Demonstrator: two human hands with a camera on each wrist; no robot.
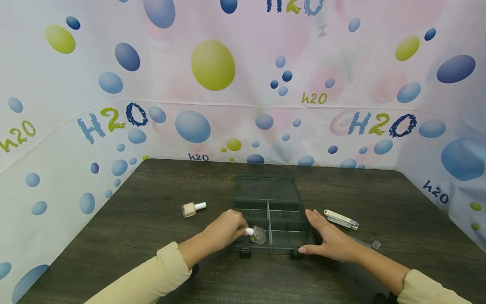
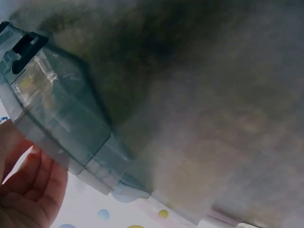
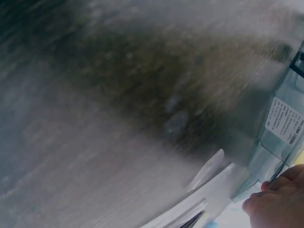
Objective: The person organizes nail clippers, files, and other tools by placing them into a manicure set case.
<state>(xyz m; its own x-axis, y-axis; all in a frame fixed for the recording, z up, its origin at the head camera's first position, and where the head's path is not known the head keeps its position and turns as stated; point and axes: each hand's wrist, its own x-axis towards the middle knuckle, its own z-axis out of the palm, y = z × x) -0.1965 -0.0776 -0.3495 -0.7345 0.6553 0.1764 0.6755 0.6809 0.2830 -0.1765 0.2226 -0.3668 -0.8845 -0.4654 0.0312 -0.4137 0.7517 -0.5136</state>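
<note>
In the head view, my left hand (image 1: 227,229) pinches the white cap of a clear nail polish bottle (image 1: 259,235). The bottle lies tilted in the front left compartment of a dark see-through divided box (image 1: 288,240), whose lid (image 1: 265,188) is folded back. At the box's right side rests my right hand (image 1: 331,240), fingers extended along the side wall and thumb on the front right latch. The left wrist view shows the left hand (image 2: 35,185) beside the box wall (image 2: 71,114); the bottle is blurred through the plastic. In the right wrist view, fingertips (image 3: 266,194) touch the box edge.
A beige nail polish bottle (image 1: 188,210) with a white cap lies left of the box on the dark wooden table (image 1: 114,236). Right of the box are a cream-handled nail clipper or similar folding tool (image 1: 341,219) and a thin clear item (image 1: 376,244), partly behind the right hand.
</note>
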